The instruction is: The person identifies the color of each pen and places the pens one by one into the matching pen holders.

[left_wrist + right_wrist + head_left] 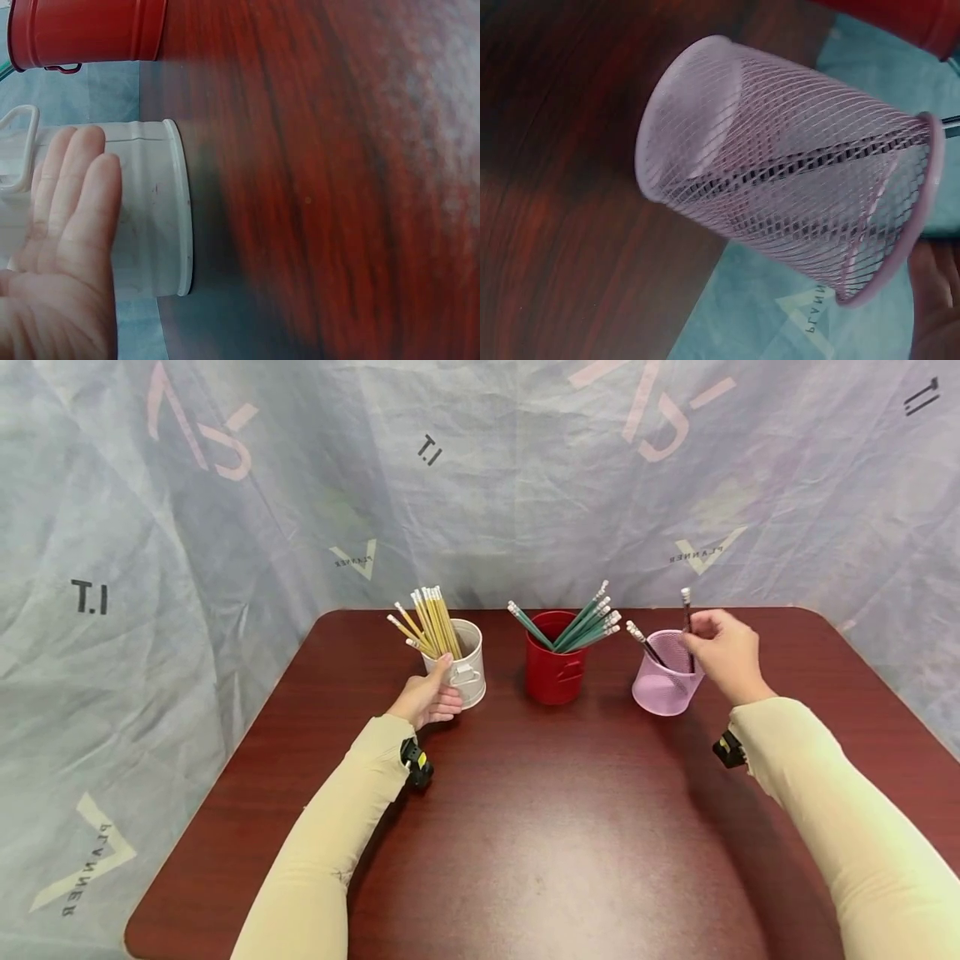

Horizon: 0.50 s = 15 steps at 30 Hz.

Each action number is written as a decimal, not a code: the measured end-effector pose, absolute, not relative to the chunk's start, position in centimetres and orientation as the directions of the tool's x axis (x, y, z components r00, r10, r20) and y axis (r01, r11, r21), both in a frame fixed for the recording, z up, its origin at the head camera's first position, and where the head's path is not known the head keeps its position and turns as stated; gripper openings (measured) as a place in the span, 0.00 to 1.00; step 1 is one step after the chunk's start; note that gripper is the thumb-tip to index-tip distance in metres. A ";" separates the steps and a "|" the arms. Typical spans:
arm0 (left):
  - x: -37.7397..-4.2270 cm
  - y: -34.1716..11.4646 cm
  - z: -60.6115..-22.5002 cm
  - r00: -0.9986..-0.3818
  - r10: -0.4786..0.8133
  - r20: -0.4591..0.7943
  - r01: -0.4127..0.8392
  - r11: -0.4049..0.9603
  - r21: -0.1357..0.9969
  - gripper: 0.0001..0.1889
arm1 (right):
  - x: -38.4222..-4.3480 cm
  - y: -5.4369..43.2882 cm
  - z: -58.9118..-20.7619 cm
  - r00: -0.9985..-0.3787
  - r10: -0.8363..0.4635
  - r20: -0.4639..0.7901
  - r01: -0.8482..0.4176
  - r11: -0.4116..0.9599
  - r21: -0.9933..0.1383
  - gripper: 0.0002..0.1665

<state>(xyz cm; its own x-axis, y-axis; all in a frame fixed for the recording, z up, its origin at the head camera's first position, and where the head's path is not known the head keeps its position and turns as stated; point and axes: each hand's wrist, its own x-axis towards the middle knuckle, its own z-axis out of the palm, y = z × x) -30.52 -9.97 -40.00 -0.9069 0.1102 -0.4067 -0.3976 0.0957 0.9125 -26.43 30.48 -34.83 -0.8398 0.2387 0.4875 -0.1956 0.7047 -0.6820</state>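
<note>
Straight fingers of my left hand (pixel 429 695) lie against the side of a white metal bucket (pixel 472 686), with the thumb up near its rim. Several yellow pencils (pixel 438 622) lean in that bucket, white erasers up. At the right, my right hand (pixel 726 652) pinches an upright black pencil (pixel 687 610) between thumb and fingers; its lower part is inside a pink mesh pencil cup (pixel 658 696). Other black pencils (pixel 651 650) lean toward the left in the cup. The right wrist view shows the mesh cup (pixel 795 165) close up, dark pencil shafts visible through it.
Between the two sits a red bucket (pixel 553 683) holding several green pencils (pixel 581 628). All three containers stand near the far edge of a dark reddish wooden table (pixel 540 827). A grey printed cloth (pixel 495 510) hangs behind the table.
</note>
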 end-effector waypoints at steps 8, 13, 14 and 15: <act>-30.3 -10.2 -39.9 -0.905 0.115 -0.410 -0.394 0.138 0.908 0.45 | -26.4 30.7 -34.7 -0.944 -0.035 0.327 -0.211 0.825 -0.523 0.21; -29.8 -10.6 -39.1 -0.884 0.174 -0.434 -0.405 0.182 0.896 0.48 | -26.1 28.9 -33.2 -0.715 0.265 0.647 -0.314 0.705 -0.636 0.21; -29.6 -10.8 -38.9 -0.878 0.184 -0.442 -0.409 0.191 0.892 0.48 | -26.0 28.2 -32.9 -0.633 0.341 0.695 -0.377 0.649 -0.661 0.21; -29.2 -10.9 -38.7 -0.874 0.199 -0.443 -0.404 0.209 0.891 0.47 | -25.8 27.4 -32.6 -0.552 0.399 0.732 -0.445 0.602 -0.663 0.21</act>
<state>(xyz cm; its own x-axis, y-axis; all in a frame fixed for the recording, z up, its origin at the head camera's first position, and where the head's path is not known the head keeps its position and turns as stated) -29.24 -10.86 -38.67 -0.8741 0.1990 -0.4431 -0.4039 0.2090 0.8906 -25.80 27.36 -32.57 -0.5519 0.3986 0.7325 -0.4451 0.6020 -0.6630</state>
